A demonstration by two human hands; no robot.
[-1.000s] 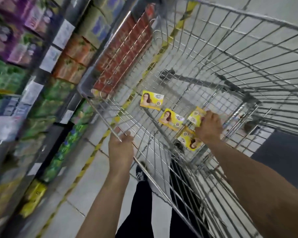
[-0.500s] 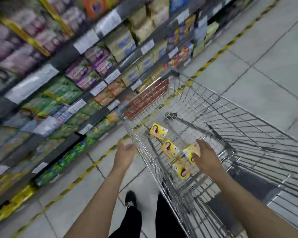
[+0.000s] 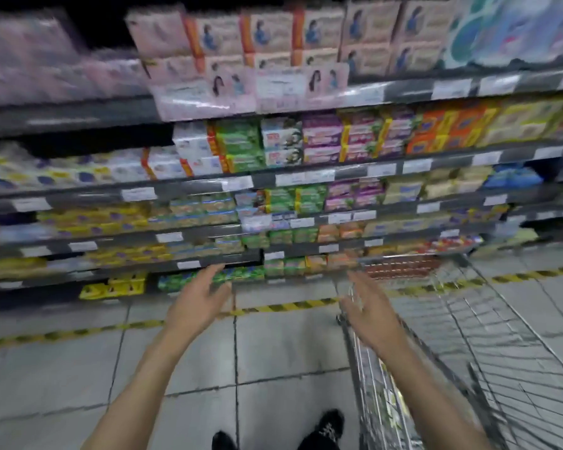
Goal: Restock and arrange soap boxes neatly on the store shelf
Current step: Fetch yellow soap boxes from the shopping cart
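**Both hands up and empty at the soap aisle**

We're facing the shelf (image 3: 78, 118) pretty much head-on, and it's packed. Soap boxes (image 3: 241, 146) sit in rows on every tier we can see: pink ones up top, then green, purple, orange and cream lower down. There's also a batch of yellow boxes (image 3: 114, 287) on the lowest level at the left. White price tags (image 3: 139, 193) run along the shelf edges. The whole picture is smeared, so we can't read any labels.

Our left hand (image 3: 197, 302) is raised in front of the lower tiers, fingers straight and spread wide, holding nothing. It lines up with the green boxes on the bottom row, but we can't tell if it touches anything. Our right hand (image 3: 369, 308) is the same deal, with fingers fanned out, palm empty and nothing pinched. It sits over the near left corner of the wire cart (image 3: 501, 345), and with the blur we can't say whether it touches the rim.

The cart stands on our right, its far end close to the bottom tiers. Something yellowish shows through the wires low down inside, too blurry to make out.

Underfoot is a grey tile floor (image 3: 62, 368), with a strip of yellow-and-black tape (image 3: 290, 306) running along the foot of the shelf. Our black shoes (image 3: 330, 423) peek in at the bottom between the arms.
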